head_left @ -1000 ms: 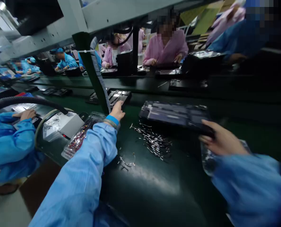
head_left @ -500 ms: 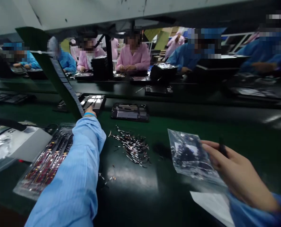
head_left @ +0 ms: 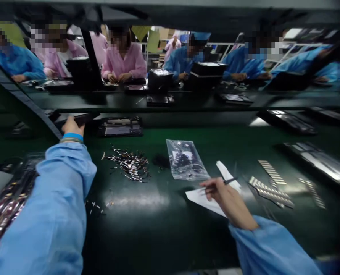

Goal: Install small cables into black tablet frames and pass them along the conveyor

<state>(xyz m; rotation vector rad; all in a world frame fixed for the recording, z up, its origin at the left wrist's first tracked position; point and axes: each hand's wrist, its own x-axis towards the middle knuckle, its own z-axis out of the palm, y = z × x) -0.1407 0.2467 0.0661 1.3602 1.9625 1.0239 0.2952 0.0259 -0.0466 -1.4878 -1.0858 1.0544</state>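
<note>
My left hand (head_left: 71, 126) is stretched out at the far left, closed on the edge of a dark, flat phone-like housing (head_left: 83, 119), which looks tilted. Another housing (head_left: 120, 126) lies flat just right of it. My right hand (head_left: 223, 196) pinches thin dark tweezers (head_left: 229, 180) above a white paper sheet (head_left: 205, 201). Beyond those fingers a clear plastic bag (head_left: 198, 166) with small dark parts inside lies on the table. A pile of short black-and-silver cables (head_left: 131, 163) lies between my hands, with a few loose pieces (head_left: 97, 208) nearer me.
Strips with pale stripes (head_left: 271, 191) and long dark housings (head_left: 320, 162) lie on the right. A clear tray of reddish parts (head_left: 8, 208) stands at left. A slanted green post (head_left: 21, 99) rises by my left arm. Across the bench, co-workers (head_left: 124, 61) sit behind dark stacks (head_left: 208, 74).
My right hand has let go of the plastic bag, which now lies on the table, and has moved toward me over the paper. My left hand has tilted up the housing. The view has swung right.
</note>
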